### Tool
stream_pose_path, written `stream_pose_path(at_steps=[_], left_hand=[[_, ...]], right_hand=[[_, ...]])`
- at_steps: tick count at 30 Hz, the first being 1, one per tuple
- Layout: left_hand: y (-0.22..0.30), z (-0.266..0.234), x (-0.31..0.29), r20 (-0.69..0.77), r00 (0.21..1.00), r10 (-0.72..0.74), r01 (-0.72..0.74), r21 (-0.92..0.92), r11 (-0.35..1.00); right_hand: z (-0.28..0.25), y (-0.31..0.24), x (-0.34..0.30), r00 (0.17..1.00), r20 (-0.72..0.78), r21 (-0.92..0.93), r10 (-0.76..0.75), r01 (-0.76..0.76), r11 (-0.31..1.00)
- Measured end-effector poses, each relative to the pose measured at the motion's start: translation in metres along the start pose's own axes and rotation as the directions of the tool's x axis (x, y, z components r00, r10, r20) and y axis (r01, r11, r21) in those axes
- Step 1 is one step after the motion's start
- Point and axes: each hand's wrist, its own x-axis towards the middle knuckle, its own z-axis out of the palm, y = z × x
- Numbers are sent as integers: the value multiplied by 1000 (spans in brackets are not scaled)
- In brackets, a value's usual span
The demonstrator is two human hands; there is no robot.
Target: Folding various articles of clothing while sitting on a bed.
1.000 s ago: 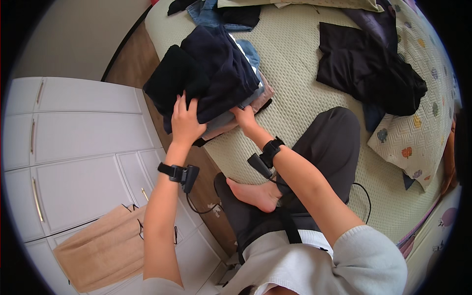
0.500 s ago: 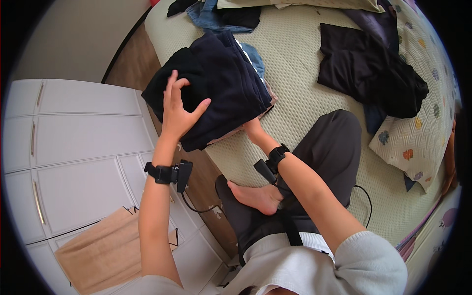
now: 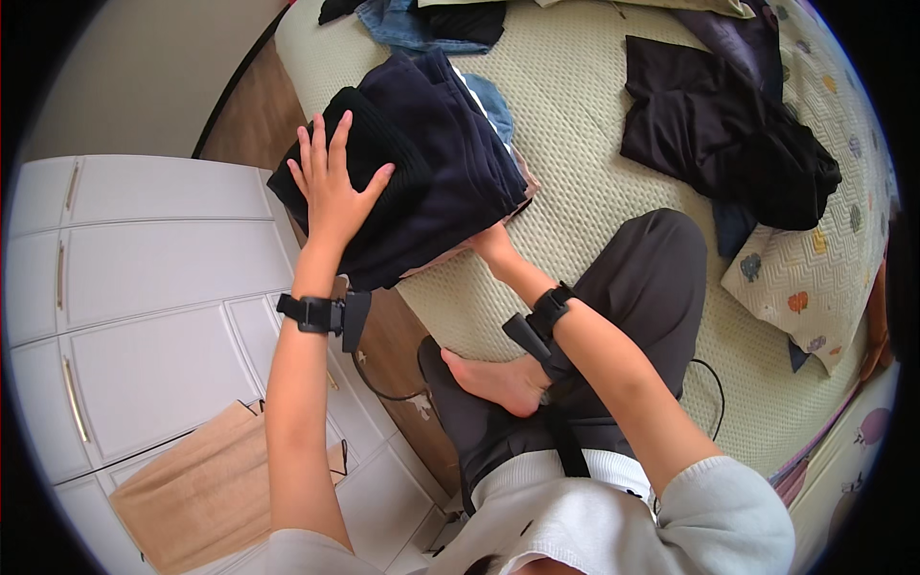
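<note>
Left hand point(image 3: 335, 196) fingers, bent half a second ago, are now spread wide across the black knit garment point(image 3: 380, 139), directly beneath that palm. It tops the left side of the clothes pile point(image 3: 455, 149) on the bed point(image 3: 575, 125), whose bulk lies ahead of the right hand point(image 3: 493, 241). That hand's fingertips are hidden under the near edge; their grip cannot be told.
</note>
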Motion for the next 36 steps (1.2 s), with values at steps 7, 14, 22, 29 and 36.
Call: stream_pose_path(at_steps=[7,14,22,29,36], left_hand=[[39,3,-54,-9,1000,3,-3,-29,1000],[-6,-13,-26,2,991,-131,104,-626,773],[13,-17,-62,192,980,53,32,-418,908],[19,7,-67,-33,994,-109,105,-90,990],[9,-12,-50,31,998,-62,68,-218,974]], right_hand=[[-24,-39,-41,957,279,-29,74,-69,997],[9,-72,-56,936,316,193,-155,97,976],[21,-89,-59,888,413,264,-202,96,960],[23,-79,-50,841,464,326,-279,131,936],[-3,-87,8,815,579,624,-19,-429,653]])
